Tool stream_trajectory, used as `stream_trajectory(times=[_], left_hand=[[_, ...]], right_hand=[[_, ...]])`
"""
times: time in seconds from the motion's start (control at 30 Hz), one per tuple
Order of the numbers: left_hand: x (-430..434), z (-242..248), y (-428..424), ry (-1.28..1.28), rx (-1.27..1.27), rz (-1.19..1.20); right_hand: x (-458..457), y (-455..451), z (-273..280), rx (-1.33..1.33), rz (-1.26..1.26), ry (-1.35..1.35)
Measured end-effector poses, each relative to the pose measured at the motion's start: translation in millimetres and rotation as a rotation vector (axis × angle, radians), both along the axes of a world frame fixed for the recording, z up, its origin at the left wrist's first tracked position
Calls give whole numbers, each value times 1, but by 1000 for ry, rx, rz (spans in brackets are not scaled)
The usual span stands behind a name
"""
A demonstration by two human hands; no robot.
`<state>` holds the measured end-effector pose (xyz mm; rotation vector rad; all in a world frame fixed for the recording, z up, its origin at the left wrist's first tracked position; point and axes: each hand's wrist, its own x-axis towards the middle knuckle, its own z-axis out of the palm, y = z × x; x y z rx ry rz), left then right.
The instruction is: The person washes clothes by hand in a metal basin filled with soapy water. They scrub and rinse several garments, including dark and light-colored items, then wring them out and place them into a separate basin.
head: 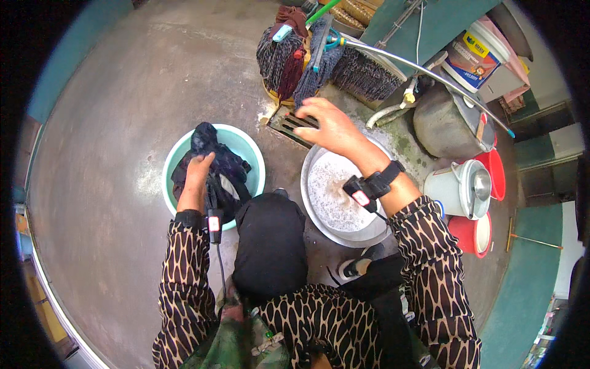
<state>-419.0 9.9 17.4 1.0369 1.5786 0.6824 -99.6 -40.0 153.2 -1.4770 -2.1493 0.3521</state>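
My left hand (197, 171) is closed on a dark, wet-looking garment (205, 138), one part of which bunches up just beyond my fingers. More dark clothes (230, 168) are heaped under it in a pale green plastic basin (254, 152). Over the far rim of a round metal basin (313, 221), my right hand (329, 127) is raised with its fingers apart and nothing in them. Foamy, cloudy water (329, 184) fills the metal basin. My right forearm hides part of its right side.
A slotted drain grate (290, 127) lies beyond the metal basin. Mops (276, 60) and a broom head (368, 74) stand behind it. Rightward are a large metal pot (445, 120), a white bucket (445, 184) and a red bucket (463, 233). My knee (271, 240) rises between the basins.
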Motion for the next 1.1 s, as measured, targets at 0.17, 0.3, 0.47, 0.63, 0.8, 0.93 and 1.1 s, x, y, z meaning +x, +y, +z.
stream_trajectory(times=[0.17, 0.3, 0.47, 0.63, 0.8, 0.93, 1.1], left_hand=[[82, 63, 2, -255, 388, -119], [178, 109, -26, -601, 378, -221], [230, 90, -43, -829, 112, -361], [235, 66, -14, -840, 161, -310], [233, 87, 9, -763, 45, -290], [217, 99, 25, -828, 29, -255], [205, 108, 32, -891, -3, -228]], right_hand=[[58, -20, -16, -127, -209, -30], [86, -18, -13, -241, -350, -66], [118, 17, -13, -263, -338, -140], [142, 103, -34, -251, -425, -102], [147, 197, -42, -225, -385, 65], [124, 269, -61, -168, -394, -9], [114, 352, -95, 138, -245, -84]])
